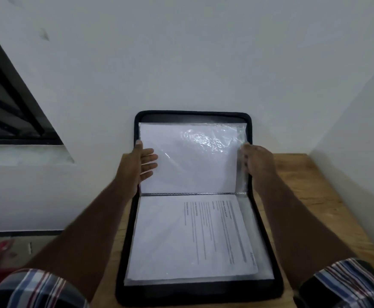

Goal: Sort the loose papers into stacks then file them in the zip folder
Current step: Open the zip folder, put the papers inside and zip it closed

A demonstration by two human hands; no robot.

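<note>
The printed lines on the near papers [192, 238] were too blurred to read. The right hand [258, 162] hid its own fingertips behind the plastic sleeve [240, 165]. Both plaid sleeves [37, 290] were cut off at the near edge.

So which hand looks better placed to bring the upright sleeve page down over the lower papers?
Probably the right hand: it pinches the free edge of the plastic sleeve, so it could swing it down. The left hand only rests open-fingered on the sleeve's face.

Matt black cloth zip folder [268, 218], glossy crinkled plastic sleeves [215, 138], white paper sheets [181, 241], grainy wooden table [315, 196].
</note>
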